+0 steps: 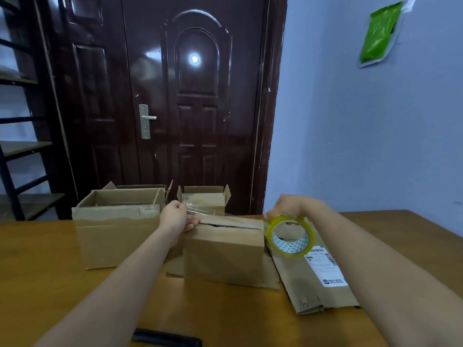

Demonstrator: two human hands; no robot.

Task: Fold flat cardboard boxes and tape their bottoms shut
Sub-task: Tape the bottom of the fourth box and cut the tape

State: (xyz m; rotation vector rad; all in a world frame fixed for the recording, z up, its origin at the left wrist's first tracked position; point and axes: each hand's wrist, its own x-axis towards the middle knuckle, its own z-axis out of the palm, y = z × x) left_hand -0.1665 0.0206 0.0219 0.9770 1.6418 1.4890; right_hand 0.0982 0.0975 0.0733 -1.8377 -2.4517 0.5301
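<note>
- Glossy dark brown door (pixel 195 96) with raised panels and a metal handle (pixel 146 120) fills the background, beside a pale blue wall (pixel 350 146) where a green plastic bag (pixel 379 33) hangs.
- Smooth wooden surface (pixel 225 316) carries all the cardboard.
- Small box (pixel 224 251), plain brown and rectangular, sits in the middle with its bottom flaps folded up and a dark seam running across the top.
- Left hand (pixel 176 216) rests at the box's left top edge, its fingers pinching the free end of a clear, shiny tape strip (pixel 198 209).
- Right hand (pixel 292 206) grips from above a round tape roll (pixel 290 236), yellowish and see-through with a patterned white core, held just off the box's right corner.
- Flattened box (pixel 315 279) with a white shipping label (pixel 325 266) lies to the right, partly under the roll.
- Larger open box (pixel 117 226) stands to the left; another small open box (pixel 204 199) stands behind, partly hidden by the tape strip.
- Black metal shelving (pixel 22 146) stands at far left, and a dark flat object (pixel 166 339) lies at the near edge.
</note>
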